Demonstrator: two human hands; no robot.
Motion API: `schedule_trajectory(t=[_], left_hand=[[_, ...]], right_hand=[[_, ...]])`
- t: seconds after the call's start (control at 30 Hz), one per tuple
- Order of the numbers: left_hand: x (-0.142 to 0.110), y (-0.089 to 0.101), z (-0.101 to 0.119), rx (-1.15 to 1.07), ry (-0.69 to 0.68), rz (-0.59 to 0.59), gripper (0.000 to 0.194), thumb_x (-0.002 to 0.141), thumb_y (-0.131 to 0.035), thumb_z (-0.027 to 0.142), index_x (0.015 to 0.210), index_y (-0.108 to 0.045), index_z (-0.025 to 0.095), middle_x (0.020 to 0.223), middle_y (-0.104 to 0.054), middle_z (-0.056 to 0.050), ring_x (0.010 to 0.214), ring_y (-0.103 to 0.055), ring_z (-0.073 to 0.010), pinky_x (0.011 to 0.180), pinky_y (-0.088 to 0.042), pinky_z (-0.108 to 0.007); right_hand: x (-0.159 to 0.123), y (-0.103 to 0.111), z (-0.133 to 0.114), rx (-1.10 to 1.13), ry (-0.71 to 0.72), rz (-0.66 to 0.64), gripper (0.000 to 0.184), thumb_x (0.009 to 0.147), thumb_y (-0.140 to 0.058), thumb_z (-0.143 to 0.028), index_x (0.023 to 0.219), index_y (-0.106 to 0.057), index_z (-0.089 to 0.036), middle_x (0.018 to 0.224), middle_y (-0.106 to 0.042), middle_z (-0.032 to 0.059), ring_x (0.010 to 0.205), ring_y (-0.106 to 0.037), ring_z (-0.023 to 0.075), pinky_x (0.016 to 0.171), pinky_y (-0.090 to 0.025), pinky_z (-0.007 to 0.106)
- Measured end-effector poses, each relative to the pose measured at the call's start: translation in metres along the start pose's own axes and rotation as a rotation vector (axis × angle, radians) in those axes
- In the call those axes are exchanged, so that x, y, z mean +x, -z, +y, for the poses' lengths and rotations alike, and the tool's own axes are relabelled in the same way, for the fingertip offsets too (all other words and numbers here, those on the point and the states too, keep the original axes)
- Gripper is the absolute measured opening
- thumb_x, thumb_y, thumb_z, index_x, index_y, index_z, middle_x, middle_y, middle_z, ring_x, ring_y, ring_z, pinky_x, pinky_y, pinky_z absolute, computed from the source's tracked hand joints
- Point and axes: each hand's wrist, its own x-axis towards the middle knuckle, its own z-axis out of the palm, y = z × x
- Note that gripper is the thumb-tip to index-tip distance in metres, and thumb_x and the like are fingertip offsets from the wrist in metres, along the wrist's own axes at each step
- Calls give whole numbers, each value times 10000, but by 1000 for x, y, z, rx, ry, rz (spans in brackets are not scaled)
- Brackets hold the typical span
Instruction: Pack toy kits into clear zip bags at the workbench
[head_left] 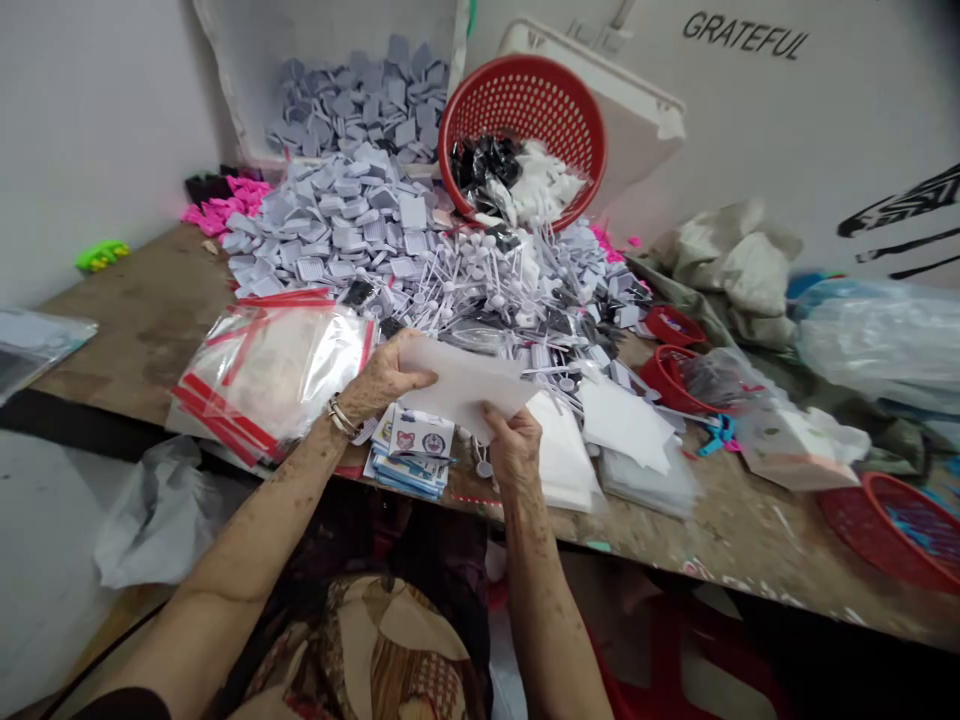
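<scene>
A white translucent sheet [457, 375] is held up over the table's front edge, one end in each hand. My left hand [386, 380] grips its left end with the thumb on top. My right hand [511, 440] pinches its lower right corner. Below the sheet lies a stack of printed cards [411, 455] with small cartoon pictures. A pile of white sheets [559, 455] is just right of my right hand, and more white sheets [626, 420] lie on clear bags beside it. Clear plastic bags with red strips [277, 365] are stacked left of my left hand.
Behind the hands rises a heap of pale lilac plastic pieces [337, 215] and small spoon-like pieces [487, 275]. A red basket [589, 110] tilts above it, holding black and white packets. Small red baskets [862, 515] and a white box [799, 450] stand to the right.
</scene>
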Motion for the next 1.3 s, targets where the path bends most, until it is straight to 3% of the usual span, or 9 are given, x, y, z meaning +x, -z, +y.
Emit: schedule_trajectory(t=[0.13, 0.3, 0.4, 0.57, 0.8, 1.0, 1.1, 1.2, 1.3], left_hand=[[-5, 5, -7, -75, 89, -175, 509, 647, -773, 257, 1057, -477, 204, 889, -668, -3, 703, -649, -127, 609, -508, -206], [-3, 6, -18, 50, 38, -206, 410, 682, -743, 263, 1025, -531, 191, 989, -678, -37, 766, -654, -138, 654, -505, -217], [2, 8, -26, 198, 13, -147, 328, 735, -688, 277, 1027, -575, 179, 889, -656, -5, 713, -624, -130, 609, -491, -206], [2, 13, -36, 208, -47, -18, 315, 730, -677, 285, 1002, -592, 152, 860, -665, -14, 760, -635, -157, 651, -521, -240], [-32, 24, -43, 186, -25, 125, 405, 778, -666, 275, 1145, -522, 181, 893, -698, -17, 803, -674, -163, 685, -538, -252], [-55, 26, -50, 376, -148, 332, 431, 797, -631, 195, 1207, -497, 195, 1016, -672, -44, 777, -657, -120, 718, -534, -239], [-70, 17, -52, 639, -261, 417, 377, 855, -596, 191, 1223, -516, 196, 1103, -661, -79, 871, -661, -156, 815, -546, -308], [-90, 3, -56, 896, -451, 511, 207, 905, -571, 191, 1111, -587, 188, 1049, -678, -88, 1004, -637, -206, 964, -494, -391], [-102, -5, -63, 893, -509, 545, 178, 929, -536, 177, 1097, -594, 185, 1021, -680, -86, 1026, -629, -208, 971, -491, -384]], right_hand=[[-8, 10, 15, -54, -20, -1, 342, 646, -824, -382, 881, -727, -154, 806, -750, 34, 712, -661, 182, 698, -543, 336], [-10, 11, 11, -108, 8, -6, 382, 695, -785, -404, 975, -708, -156, 899, -757, 50, 784, -669, 186, 751, -542, 331], [-13, 10, 5, -263, 76, -48, 373, 747, -711, -418, 1027, -688, -173, 970, -755, 58, 854, -672, 197, 801, -532, 334], [-24, 12, 5, -499, 107, -54, 292, 747, -674, -426, 880, -718, -170, 781, -745, 43, 734, -641, 208, 730, -509, 334], [-29, 9, 19, -580, 73, -64, 309, 719, -648, -454, 841, -727, -181, 750, -738, 36, 697, -617, 214, 676, -487, 332], [-25, 10, 26, -598, 37, -147, 305, 732, -620, -410, 913, -696, -177, 783, -728, 38, 712, -618, 202, 660, -485, 308], [-23, 12, 27, -595, 20, -173, 336, 723, -629, -383, 986, -676, -178, 822, -731, 40, 735, -626, 204, 665, -490, 307], [-23, 14, 31, -585, 4, -179, 321, 726, -642, -384, 973, -670, -181, 810, -729, 40, 717, -626, 203, 653, -492, 309], [-24, 16, 34, -545, -19, -178, 326, 723, -670, -387, 977, -680, -182, 829, -744, 47, 737, -644, 211, 677, -506, 322]])
